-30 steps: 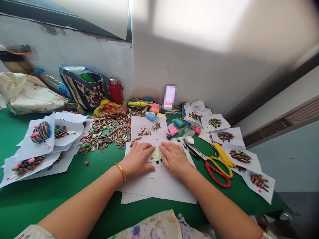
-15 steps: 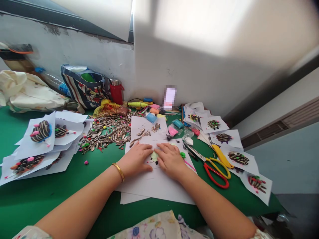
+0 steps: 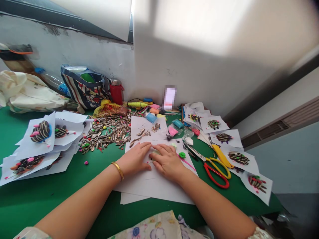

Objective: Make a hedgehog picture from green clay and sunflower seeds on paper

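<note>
My left hand, with a gold bangle on its wrist, and my right hand lie side by side on a white sheet of paper on the green table. Both have their fingers stretched out and pressed flat on the sheet. The right hand covers the pale yellow-green clay piece, which is almost hidden. A small green clay ball lies just right of my right hand.
A heap of sunflower seeds lies behind my left hand. Red and yellow scissors rest to the right. Finished seed pictures on paper are stacked left, others right. A striped bag, red flask and clay lumps stand by the wall.
My right hand slid left over the pale yellow-green clay piece, which showed between the hands a second ago and is now covered. The left hand barely moved.
</note>
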Motion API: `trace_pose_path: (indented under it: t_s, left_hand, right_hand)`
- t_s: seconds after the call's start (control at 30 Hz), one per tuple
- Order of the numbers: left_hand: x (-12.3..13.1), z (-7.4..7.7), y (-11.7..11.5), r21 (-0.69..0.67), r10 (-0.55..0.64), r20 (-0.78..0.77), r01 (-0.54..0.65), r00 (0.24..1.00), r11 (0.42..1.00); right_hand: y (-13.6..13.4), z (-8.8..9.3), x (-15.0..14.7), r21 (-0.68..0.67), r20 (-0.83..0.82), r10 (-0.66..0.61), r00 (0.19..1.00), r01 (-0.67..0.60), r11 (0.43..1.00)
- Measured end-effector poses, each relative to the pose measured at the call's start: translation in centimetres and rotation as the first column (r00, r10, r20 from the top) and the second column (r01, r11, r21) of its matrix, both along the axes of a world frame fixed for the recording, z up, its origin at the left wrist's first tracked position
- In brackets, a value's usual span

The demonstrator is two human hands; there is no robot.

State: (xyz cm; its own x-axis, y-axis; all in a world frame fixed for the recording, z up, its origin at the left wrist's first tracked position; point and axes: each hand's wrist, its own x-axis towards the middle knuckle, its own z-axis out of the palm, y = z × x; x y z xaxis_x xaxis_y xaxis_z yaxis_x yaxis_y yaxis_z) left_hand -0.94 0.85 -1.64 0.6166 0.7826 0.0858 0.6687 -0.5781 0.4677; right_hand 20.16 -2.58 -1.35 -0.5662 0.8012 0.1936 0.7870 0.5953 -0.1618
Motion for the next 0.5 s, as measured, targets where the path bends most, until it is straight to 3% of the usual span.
trace_pose_path:
  t_s: [0.5]
  left_hand:
    - [-0.05,0.01,0.00,-0.010,-0.002,-0.015,0.002,1.000,1.000]
  right_hand:
    - [0.00,0.29,0.95,0.053,-0.016,0.004,1.000,-0.003,0.999]
